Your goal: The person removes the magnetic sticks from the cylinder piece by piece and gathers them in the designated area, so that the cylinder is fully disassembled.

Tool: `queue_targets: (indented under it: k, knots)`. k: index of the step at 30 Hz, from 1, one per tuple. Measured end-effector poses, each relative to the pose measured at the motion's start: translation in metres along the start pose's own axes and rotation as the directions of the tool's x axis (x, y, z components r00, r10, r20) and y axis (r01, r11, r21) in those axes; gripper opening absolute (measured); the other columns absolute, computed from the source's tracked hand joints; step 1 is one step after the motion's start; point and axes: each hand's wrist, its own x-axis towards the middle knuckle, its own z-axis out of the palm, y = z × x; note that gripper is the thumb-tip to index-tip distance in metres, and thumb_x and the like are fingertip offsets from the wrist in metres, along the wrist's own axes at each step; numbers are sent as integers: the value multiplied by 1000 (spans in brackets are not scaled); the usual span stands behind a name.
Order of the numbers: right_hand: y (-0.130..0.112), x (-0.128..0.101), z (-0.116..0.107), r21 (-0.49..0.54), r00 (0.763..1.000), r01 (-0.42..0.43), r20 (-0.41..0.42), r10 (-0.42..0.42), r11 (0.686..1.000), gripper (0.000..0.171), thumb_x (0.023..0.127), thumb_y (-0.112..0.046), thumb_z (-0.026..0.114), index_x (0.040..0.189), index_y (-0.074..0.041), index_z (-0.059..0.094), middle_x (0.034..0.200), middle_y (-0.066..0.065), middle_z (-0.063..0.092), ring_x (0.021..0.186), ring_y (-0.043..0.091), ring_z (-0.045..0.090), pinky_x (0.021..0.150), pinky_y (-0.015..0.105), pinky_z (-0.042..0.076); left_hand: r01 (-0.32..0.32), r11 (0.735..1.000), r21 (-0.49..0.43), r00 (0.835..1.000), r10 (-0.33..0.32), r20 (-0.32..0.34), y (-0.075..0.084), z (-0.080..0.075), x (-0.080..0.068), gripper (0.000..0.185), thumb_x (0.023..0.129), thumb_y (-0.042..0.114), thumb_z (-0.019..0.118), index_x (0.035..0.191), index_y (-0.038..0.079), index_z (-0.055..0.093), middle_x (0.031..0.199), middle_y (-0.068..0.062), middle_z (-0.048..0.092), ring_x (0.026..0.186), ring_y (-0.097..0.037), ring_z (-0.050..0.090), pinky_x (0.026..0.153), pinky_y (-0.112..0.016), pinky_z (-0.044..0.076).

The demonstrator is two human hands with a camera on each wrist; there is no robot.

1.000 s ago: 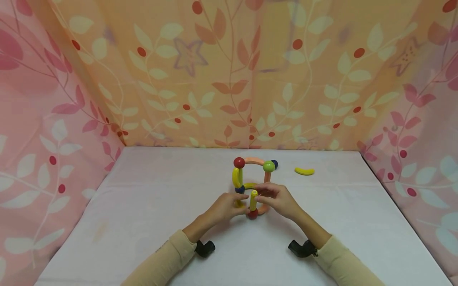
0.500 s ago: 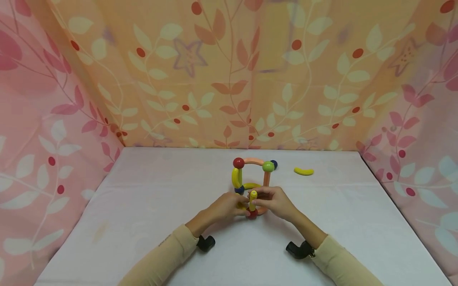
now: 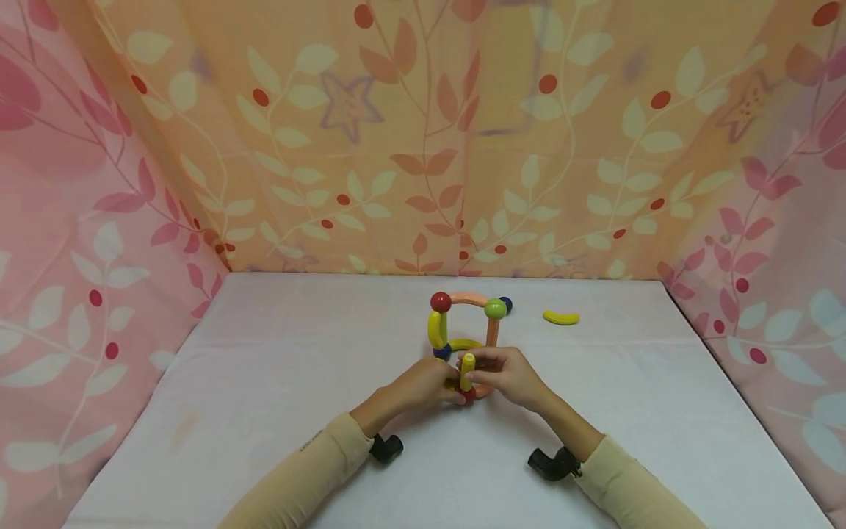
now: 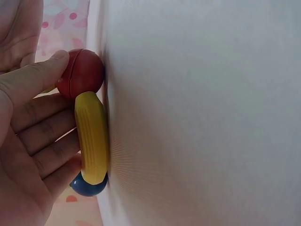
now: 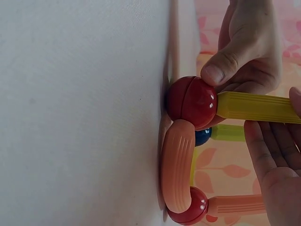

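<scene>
Both of my hands meet low at the front of the rod-and-ball frame (image 3: 465, 330) in the middle of the white table (image 3: 264, 382), forearms angled in from either side. My left hand (image 3: 423, 386) curls round the near red ball (image 5: 192, 102), thumb pressed on top, fingers lying along the curved yellow rod (image 4: 92, 136) that runs to a blue ball (image 4: 87, 187). My right hand (image 3: 505, 375) pinches the straight yellow rod (image 3: 467, 371) standing up from that red ball. Counting what shows: three red balls, one green ball (image 3: 496, 308), two blue ones in the head view, two curved orange rods, one straight orange rod. One loose yellow curved piece (image 3: 561, 317) lies apart, far right
</scene>
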Motion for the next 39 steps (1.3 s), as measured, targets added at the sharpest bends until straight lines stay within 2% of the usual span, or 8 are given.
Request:
queue_targets:
  k: [5, 11, 16, 27, 33, 39]
  knots:
    - [-1, 0, 1, -8, 1000, 0, -10, 0, 1000, 32, 88, -15, 71, 115, 3, 67, 111, 22, 70, 89, 7, 66, 82, 19, 55, 6, 1000, 8, 1000, -5, -7, 1, 1, 1, 23, 84, 28, 77, 100, 11, 76, 85, 6, 74, 70, 2, 57, 70, -13, 49]
    - [1, 1, 1, -6, 1000, 17, -18, -17, 1000, 32, 89, -11, 70, 115, 8, 66, 109, 24, 70, 89, 4, 66, 80, 19, 56, 5, 1000, 25, 1000, -5, -14, 1, 3, 2, 22, 84, 27, 77, 99, 11, 76, 85, 7, 75, 69, 2, 56, 68, -12, 47]
    - [0, 2, 1, -16, 1000, -5, -28, 4, 1000, 35, 89, -11, 69, 116, 11, 64, 109, 23, 71, 90, 4, 66, 81, 18, 55, 12, 999, 31, 1000, -12, -15, 2, 2, 2, 23, 84, 28, 77, 100, 11, 76, 86, 7, 75, 70, 1, 55, 68, -13, 47]
    - [-2, 3, 2, -18, 999, -26, -35, 25, 1000, 36, 90, -13, 69, 117, 11, 64, 106, 21, 72, 91, 5, 66, 82, 17, 54, -17, 998, 56, 1000, 18, -17, 2, 1, 2, 20, 84, 27, 76, 96, 12, 76, 83, 8, 74, 69, 2, 55, 67, -13, 47]
    - [-1, 4, 1, -9, 999, -31, -27, 31, 999, 38, 90, -15, 69, 117, 10, 64, 107, 21, 71, 92, 5, 67, 83, 17, 55, -13, 998, 54, 1000, 14, -16, 1, 2, 2, 20, 84, 27, 77, 96, 12, 76, 81, 8, 73, 68, 2, 54, 66, -13, 46]
    - [3, 4, 1, -25, 999, -42, -31, 41, 999, 39, 90, -18, 69, 117, 10, 64, 105, 20, 72, 91, 6, 67, 82, 18, 55, 4, 999, 37, 1000, -3, -7, 1, 2, 2, 25, 84, 28, 76, 104, 13, 76, 85, 9, 73, 71, 0, 54, 69, -14, 46]
